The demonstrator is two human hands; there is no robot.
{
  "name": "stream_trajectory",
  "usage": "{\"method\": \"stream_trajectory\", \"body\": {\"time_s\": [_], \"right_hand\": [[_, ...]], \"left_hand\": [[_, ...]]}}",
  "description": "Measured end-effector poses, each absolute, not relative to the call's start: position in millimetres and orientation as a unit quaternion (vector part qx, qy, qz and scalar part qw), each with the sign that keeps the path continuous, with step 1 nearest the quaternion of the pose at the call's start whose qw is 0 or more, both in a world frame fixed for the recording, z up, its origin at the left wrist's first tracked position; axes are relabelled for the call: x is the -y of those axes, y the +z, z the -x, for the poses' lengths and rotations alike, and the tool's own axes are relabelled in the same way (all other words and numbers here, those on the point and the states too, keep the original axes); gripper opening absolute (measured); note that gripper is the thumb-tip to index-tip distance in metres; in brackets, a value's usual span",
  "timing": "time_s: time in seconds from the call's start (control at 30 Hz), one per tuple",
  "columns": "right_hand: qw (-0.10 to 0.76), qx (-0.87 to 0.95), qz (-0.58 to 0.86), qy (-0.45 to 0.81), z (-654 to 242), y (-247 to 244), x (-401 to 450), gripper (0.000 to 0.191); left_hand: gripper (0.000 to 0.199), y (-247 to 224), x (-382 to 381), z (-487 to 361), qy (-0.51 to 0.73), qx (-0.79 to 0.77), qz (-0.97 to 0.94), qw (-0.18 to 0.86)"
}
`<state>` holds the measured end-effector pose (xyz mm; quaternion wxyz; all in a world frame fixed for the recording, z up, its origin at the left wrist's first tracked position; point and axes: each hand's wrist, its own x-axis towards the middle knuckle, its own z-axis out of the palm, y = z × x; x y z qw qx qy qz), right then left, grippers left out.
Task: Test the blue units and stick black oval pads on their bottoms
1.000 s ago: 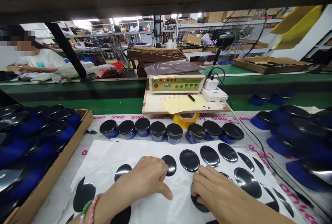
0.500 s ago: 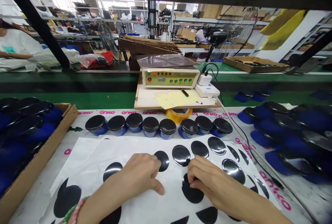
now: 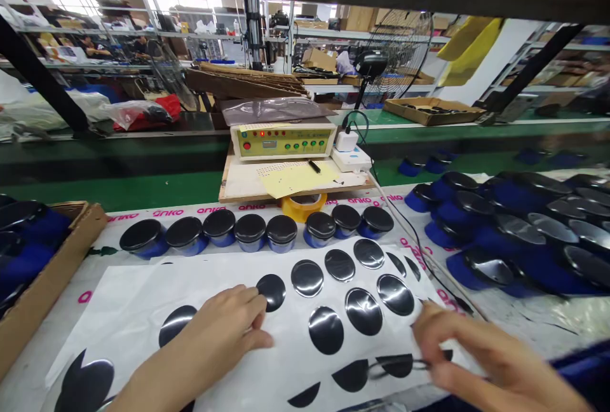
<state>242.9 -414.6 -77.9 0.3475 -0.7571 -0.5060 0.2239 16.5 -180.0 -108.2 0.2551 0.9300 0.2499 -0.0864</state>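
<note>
A white sheet point(image 3: 229, 266) lies in front of me with glossy black discs stuck on it, such as one black disc point(image 3: 326, 330) near its middle. My left hand point(image 3: 223, 323) rests on the sheet beside another black disc point(image 3: 271, 292). Its fingers are bent, the thumb stands apart, and nothing shows in its grip. Over the sheet's right edge, my right hand point(image 3: 457, 348) is blurred by motion. Its thumb and fingers close on a thin dark item point(image 3: 379, 370) with a looped end, too smeared to name. Black part-discs point(image 3: 350, 375) lie below that item's level.
Behind the sheet stands a row of blue cups with black tops point(image 3: 250, 229). More such cups point(image 3: 515, 227) crowd the right. A cardboard box point(image 3: 57, 259) of them stands left. A yellow tape roll point(image 3: 305, 207) sits below a control box point(image 3: 284, 143); a cable point(image 3: 419, 240) runs right.
My right hand has left the discs and moved right and toward me, with a thin dark item now showing at its fingers. My left hand stays on the sheet. The view has turned right.
</note>
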Motion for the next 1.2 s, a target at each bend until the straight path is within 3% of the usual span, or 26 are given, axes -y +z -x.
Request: {"method": "stream_trajectory", "body": {"time_s": [0.07, 0.13, 0.3, 0.37, 0.5, 0.67, 0.77, 0.87, 1.0, 1.2], "right_hand": [[0.355, 0.505, 0.706, 0.346, -208, -86, 383, 0.016], [0.354, 0.502, 0.700, 0.364, -174, -102, 349, 0.012], [0.317, 0.673, 0.656, 0.129, -126, -146, 307, 0.018], [0.296, 0.696, 0.652, 0.059, -123, -155, 306, 0.020], [0.256, 0.679, 0.688, 0.013, -133, -152, 307, 0.021], [0.172, 0.657, 0.734, -0.005, -156, -137, 300, 0.019], [0.151, 0.649, 0.745, 0.020, -167, -127, 295, 0.025], [0.183, 0.698, 0.686, 0.094, -177, -116, 285, 0.007], [0.117, 0.817, 0.529, 0.197, -188, -105, 257, 0.031], [0.013, 0.876, 0.422, 0.233, -189, -97, 211, 0.036]], "left_hand": [[0.014, -107, 182, 1, -0.028, -0.288, -0.921, 0.262], [0.019, -106, 186, 22, 0.050, -0.339, -0.905, 0.254], [0.012, -124, 221, 51, 0.203, -0.341, -0.886, 0.240], [0.007, -140, 239, 45, 0.197, -0.272, -0.909, 0.246], [0.030, -165, 257, 27, 0.130, -0.282, -0.930, 0.194], [0.036, -165, 255, 23, 0.106, -0.277, -0.941, 0.162], [0.027, -164, 252, 25, 0.123, -0.249, -0.947, 0.160], [0.009, -162, 251, 29, 0.178, -0.206, -0.946, 0.178], [0.009, -140, 240, 34, 0.222, -0.228, -0.929, 0.190], [0.012, -126, 176, 6, 0.262, -0.303, -0.908, 0.118]]}}
